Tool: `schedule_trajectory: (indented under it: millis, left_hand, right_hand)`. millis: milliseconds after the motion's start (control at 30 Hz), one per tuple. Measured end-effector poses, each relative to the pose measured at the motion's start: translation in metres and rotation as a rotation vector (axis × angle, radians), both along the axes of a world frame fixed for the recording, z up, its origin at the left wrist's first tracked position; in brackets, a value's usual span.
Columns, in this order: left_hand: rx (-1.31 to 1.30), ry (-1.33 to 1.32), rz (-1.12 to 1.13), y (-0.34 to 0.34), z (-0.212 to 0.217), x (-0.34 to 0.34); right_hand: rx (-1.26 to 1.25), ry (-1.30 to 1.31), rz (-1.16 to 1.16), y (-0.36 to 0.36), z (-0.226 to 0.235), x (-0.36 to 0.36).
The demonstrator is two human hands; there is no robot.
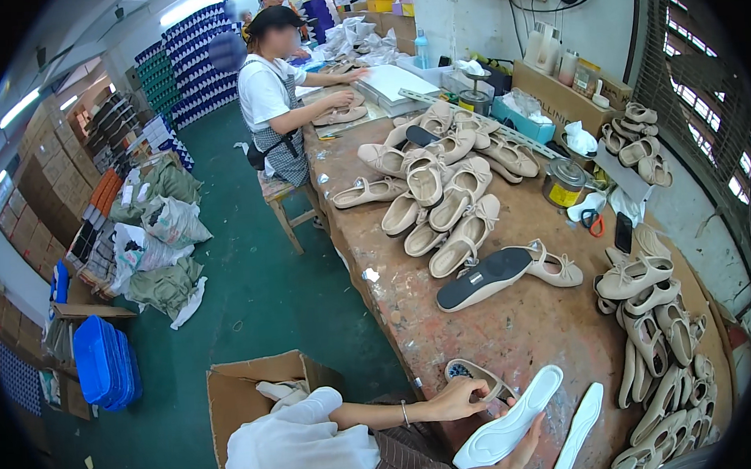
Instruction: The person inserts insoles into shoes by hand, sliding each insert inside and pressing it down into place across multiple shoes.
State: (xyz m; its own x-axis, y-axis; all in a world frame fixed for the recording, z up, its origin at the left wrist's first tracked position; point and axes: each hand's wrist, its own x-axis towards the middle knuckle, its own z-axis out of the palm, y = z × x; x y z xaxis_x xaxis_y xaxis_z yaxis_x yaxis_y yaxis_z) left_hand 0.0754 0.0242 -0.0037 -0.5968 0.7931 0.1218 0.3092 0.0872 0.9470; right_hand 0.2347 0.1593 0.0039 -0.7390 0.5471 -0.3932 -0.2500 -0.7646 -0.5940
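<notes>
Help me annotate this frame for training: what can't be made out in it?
All in the head view:
Right hand: palm hidden by the white insole.
Cardboard box: contents partly covered by the white shirt.
Beige flats, lower right: cut off by the dark fisheye rim.

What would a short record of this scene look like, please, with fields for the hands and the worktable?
Left hand: holding a beige shoe
Right hand: holding a white insole
Close by: second insole, lying on the worktable
Mid-table: shoe heap; in front, a shoe with its dark sole up
Right side: stacked beige shoes
Tools: red-handled scissors, beside a dark phone
Co-worker: farther along the worktable
</notes>
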Motion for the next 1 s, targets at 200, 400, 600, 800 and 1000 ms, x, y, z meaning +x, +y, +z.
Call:
schedule_trajectory:
  millis: [200,400,600,800,1000]
  left_hand:
    - [-0.122,-0.050,-0.096,-0.008,-0.007,0.005]
    - [-0.041,-0.045,-0.086,-0.011,-0.010,0.007]
    - [-0.075,-0.078,-0.119,-0.009,-0.007,0.004]
    - [-0.046,0.085,-0.060,-0.009,-0.007,0.009]
    - [-0.156,0.138,-0.103,-0.009,-0.005,0.011]
  right_hand:
    - [-0.114,0.016,-0.080,-0.011,-0.021,0.019]
    - [-0.168,0.084,-0.062,-0.005,-0.051,0.037]
    - [-0.486,-0.043,-0.049,-0.011,-0.018,0.035]
    - [-0.364,-0.029,-0.014,-0.008,-0.018,0.032]
    - [-0.131,-0.018,0.053,0.009,-0.037,0.047]
